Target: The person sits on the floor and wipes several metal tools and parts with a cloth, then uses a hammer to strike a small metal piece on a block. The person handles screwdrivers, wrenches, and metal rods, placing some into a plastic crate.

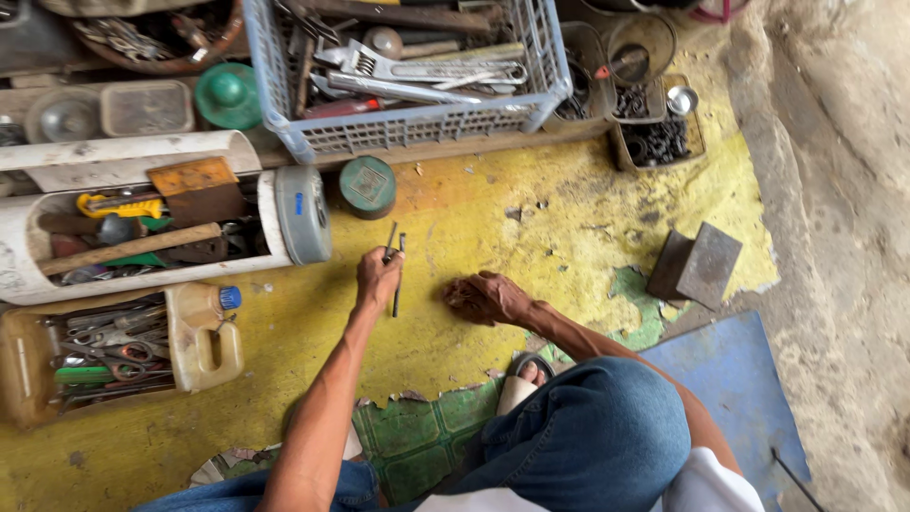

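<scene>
Loads of clutter here. Up top there's a blue-grey plastic basket [408,128] stuffed with wrenches [427,71], with a green round tin [367,186] just in front of it on the yellow floor [493,204]. A cut white pipe [142,223] holds a wooden-handled hammer [128,248] and a yellow cutter [118,205]. Below it, a cut-open jug [204,337] is full of pliers and scissors. Off to the side sit a dark metal block [697,265], trays of nuts [659,140] and a blue mat [735,379].

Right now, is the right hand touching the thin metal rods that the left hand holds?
Apart. The head view shows the right hand resting on the yellow floor, with bare floor between it and the rods in the left hand.
</scene>
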Demonstrator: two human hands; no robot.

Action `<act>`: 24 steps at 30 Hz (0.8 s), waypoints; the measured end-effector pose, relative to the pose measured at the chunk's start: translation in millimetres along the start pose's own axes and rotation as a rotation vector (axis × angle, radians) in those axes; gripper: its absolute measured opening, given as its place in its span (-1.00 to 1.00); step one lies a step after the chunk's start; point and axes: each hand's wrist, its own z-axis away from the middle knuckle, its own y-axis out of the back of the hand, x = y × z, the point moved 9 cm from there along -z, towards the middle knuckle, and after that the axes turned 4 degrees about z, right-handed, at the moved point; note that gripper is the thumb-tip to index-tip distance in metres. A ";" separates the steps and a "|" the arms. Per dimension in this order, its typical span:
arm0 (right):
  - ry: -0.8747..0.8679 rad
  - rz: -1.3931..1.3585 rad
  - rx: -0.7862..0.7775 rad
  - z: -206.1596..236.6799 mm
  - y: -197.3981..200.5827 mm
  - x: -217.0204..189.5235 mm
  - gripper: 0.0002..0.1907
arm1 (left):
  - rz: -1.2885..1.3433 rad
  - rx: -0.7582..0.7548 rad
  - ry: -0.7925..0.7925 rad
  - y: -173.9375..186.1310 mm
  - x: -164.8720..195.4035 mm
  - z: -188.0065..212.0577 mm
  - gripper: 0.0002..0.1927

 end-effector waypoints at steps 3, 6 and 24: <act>-0.011 -0.029 -0.039 -4.1 0.0 -1.4 -0.70 | -0.175 0.033 -0.193 5.2 12.5 0.7 -0.72; 0.248 0.309 0.130 -1.1 24.7 -32.4 -0.56 | -0.188 0.049 -0.239 8.2 8.8 0.6 -0.69; 0.166 -0.158 -0.254 -36.7 9.7 -83.9 -0.73 | -0.178 0.070 -0.148 33.6 4.3 6.8 -0.66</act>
